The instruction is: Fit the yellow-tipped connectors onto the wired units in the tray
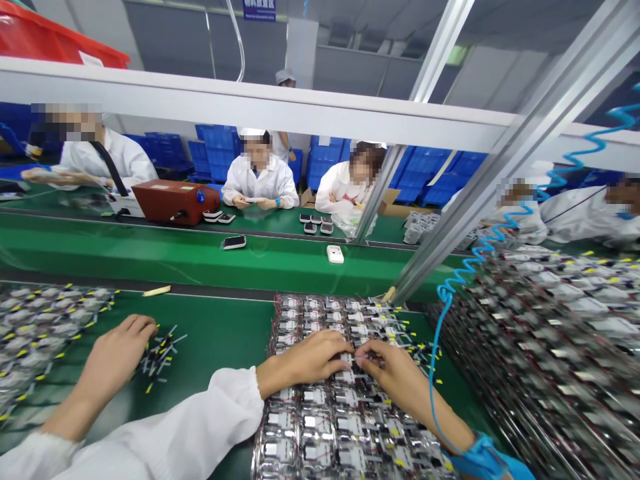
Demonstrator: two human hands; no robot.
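My left hand (305,360), in a white sleeve, and my right hand (395,380), with a blue strap on the wrist, meet over a dense sheet of silver battery cells (330,427) with red and black wires. The fingertips of both hands are pinched together on one small white piece on top of the cells; I cannot make out what it is. A third hand (113,357), on a bare forearm coming in from the left edge, belongs to a person beside me. It rests curled on a small heap of loose yellow-tipped strips (160,357) on the green mat.
More cells lie in a pile at the left (35,327) and in long rows at the right (550,333). A blue coiled cord (470,260) runs up from my wrist strap. Across a green conveyor (150,253), several people in white coats work near a red box (173,200).
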